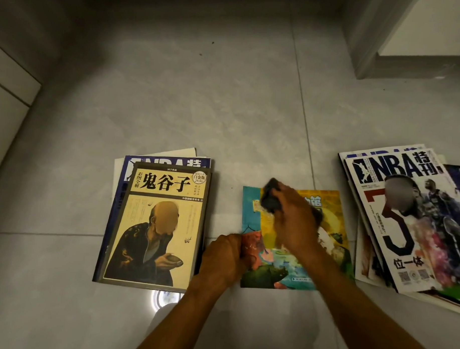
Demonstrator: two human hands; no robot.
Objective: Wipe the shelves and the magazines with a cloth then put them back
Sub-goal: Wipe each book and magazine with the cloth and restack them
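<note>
Magazine with the bright teal-and-yellow cover (294, 244) lies flat on the tiled floor (200, 108), between two stacks: book-topped pile (154, 224) at 9 o'clock from it, NBA magazine stack (404, 219) at 3 o'clock.

Your right hand (292, 218) is clenched round a dark cloth (271, 199), pressing it on the cover toward its 11 o'clock corner. Your left hand (223, 255) pinches the cover's left edge at about 8 o'clock, pinning it to the floor.

Step in hand, as I read it: wiping this one magazine's front. Which pile is wiped and which is waiting, I cannot tell.

Next move calls for a sweep of the cloth from 11 o'clock down across the cover toward 5 o'clock, left hand holding firm so the thin cover does not skate or buckle on the smooth tile. After that, likely flip for the back, then onto a pile.

Shelf unit edge (385, 36) shows at 1 o'clock; its shelves are out of sight.
</note>
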